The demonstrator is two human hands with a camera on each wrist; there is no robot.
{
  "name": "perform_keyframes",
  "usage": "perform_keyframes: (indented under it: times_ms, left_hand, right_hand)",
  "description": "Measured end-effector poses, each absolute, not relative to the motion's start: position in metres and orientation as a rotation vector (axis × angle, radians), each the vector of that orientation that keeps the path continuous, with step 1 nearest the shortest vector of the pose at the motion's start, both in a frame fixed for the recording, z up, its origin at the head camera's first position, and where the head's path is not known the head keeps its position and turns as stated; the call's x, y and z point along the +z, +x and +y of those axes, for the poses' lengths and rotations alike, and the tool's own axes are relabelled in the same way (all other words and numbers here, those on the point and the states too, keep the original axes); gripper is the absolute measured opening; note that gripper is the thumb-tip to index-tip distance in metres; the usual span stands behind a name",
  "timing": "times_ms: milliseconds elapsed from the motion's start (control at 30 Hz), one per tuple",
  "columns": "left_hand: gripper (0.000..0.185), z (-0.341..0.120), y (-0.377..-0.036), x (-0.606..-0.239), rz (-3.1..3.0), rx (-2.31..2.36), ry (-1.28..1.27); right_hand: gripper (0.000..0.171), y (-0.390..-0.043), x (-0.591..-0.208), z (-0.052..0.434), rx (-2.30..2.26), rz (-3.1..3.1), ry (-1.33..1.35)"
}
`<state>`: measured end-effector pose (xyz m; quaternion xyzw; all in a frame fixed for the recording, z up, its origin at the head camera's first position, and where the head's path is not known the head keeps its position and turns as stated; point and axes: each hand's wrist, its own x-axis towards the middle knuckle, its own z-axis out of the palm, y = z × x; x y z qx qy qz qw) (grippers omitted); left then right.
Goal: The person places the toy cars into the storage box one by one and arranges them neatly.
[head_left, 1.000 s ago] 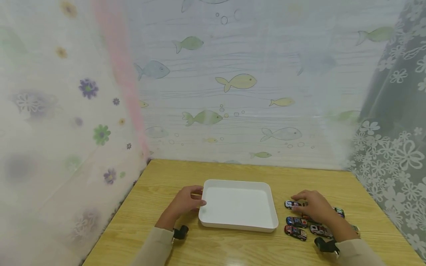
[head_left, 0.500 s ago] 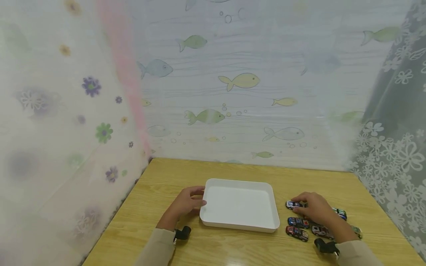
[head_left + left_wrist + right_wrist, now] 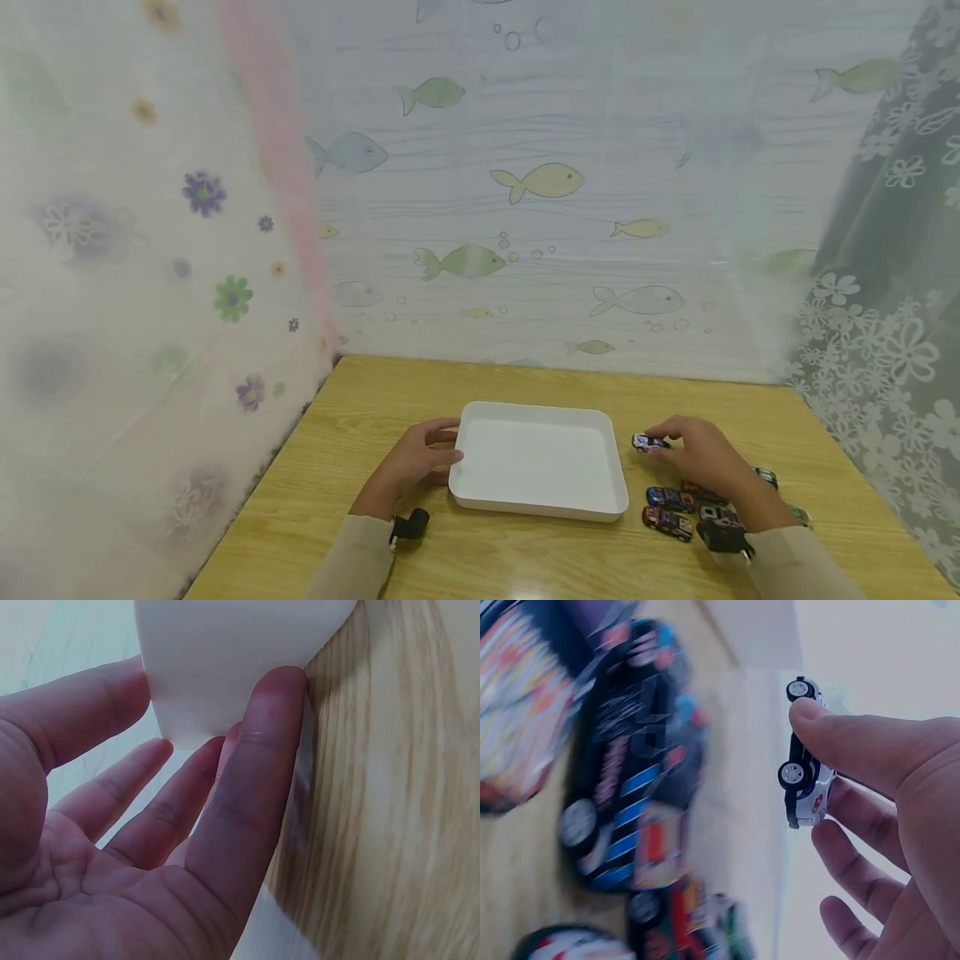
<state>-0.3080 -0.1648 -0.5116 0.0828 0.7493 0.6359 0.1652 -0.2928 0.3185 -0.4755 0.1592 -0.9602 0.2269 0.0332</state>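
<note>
Pale fish-print curtain (image 3: 536,183) hangs behind a yellow-brown wood-grain table (image 3: 465,567). R hand (image 3: 697,454) pinches a small white toy car w/ dark trim & black wheels (image 3: 645,442): thumb tip on its side nr one wheel, other fingers spread & bent behind it; can't tell exactly which of them touch. Car sits at the very fingertips, approx half sticking out past them. Can't tell if its wheels touch the table.

Long axis in head view runs roughly L–R, free end pointing away from R palm toward L hand (image 3: 412,458). In R wrist view the axis crosses the thumb tip, wheels on the side away from the palm. Can't tell front from back.

Btwn the two hands' fingers: shallow white rectangular tray w/ rounded corners (image 3: 536,467). L fingers spread, slightly bent, touching its near wall, thumb at the rim. A strip of wood lies btwn R fingertips' car & the tray's facing wall; more wood runs beyond R fingers to the table's back edge.

Body side of R fingers: blue-and-black toy car (image 3: 670,499), then red-and-black toy car (image 3: 667,523) beside it. More toy cars under/past R wrist, partly hidden, incl. green-and-white toy car (image 3: 766,477).
</note>
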Motion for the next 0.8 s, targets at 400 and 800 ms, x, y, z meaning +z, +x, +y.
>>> perform_keyframes:
  times_ms: [400, 800]
  left_hand:
    - [0.067, -0.167, -0.31, -0.513, 2.102, 1.834, 0.208]
    - [0.067, -0.169, -0.31, -0.519, 2.042, 1.865, 0.185]
  right_hand:
    - [0.031, -0.302, -0.454, 0.292, 0.719, -2.874, 0.568]
    - [0.031, -0.307, -0.444, 0.263, 0.805, -2.847, 0.631]
